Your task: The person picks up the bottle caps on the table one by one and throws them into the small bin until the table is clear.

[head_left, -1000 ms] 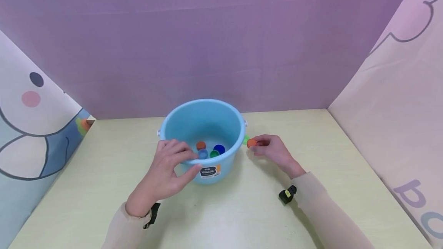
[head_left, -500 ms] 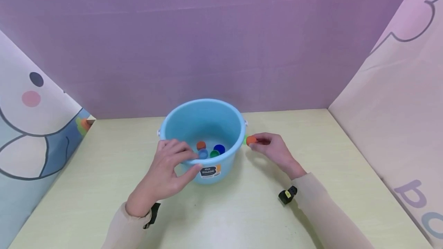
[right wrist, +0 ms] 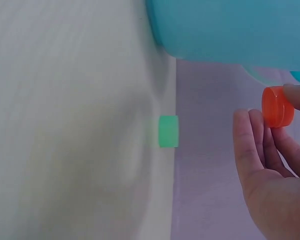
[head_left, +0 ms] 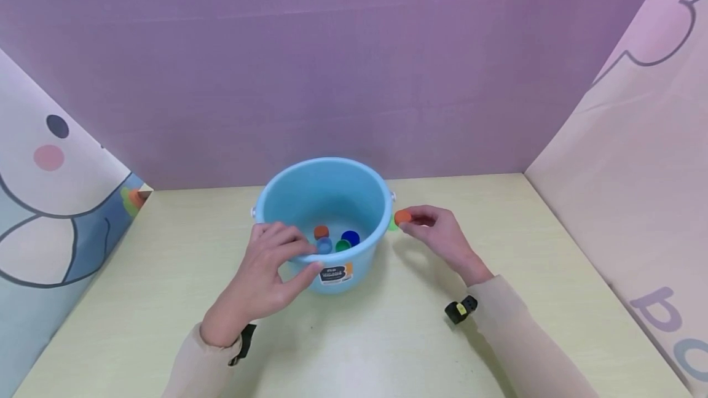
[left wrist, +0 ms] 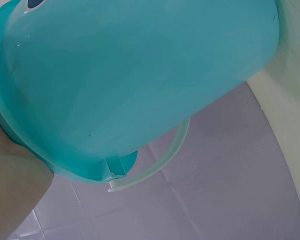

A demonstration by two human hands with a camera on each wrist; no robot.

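A light blue bucket (head_left: 326, 186) stands on the table, with several bottle caps inside. Among them are an orange cap (head_left: 321, 232), a light blue cap (head_left: 324, 245), a green cap (head_left: 343, 245) and a dark blue cap (head_left: 351, 239). My left hand (head_left: 265, 275) grips the front left rim, fingers over the edge and thumb outside. Right of the bucket, my right hand (head_left: 442, 238) pinches another orange bottle cap (right wrist: 276, 107) between thumb and fingers, raised off the table. A light green cap (right wrist: 168, 131) lies on the table beyond it, partly hidden in the head view.
The bucket's pale handle (left wrist: 165, 160) hangs down at its far side. A purple backdrop (head_left: 332, 78) rises behind the pale table (head_left: 525, 250). Printed panels (head_left: 636, 171) flank it left and right.
My right hand has risen slightly with the orange cap, moving away from the table. The left hand and the bucket have stayed in place.
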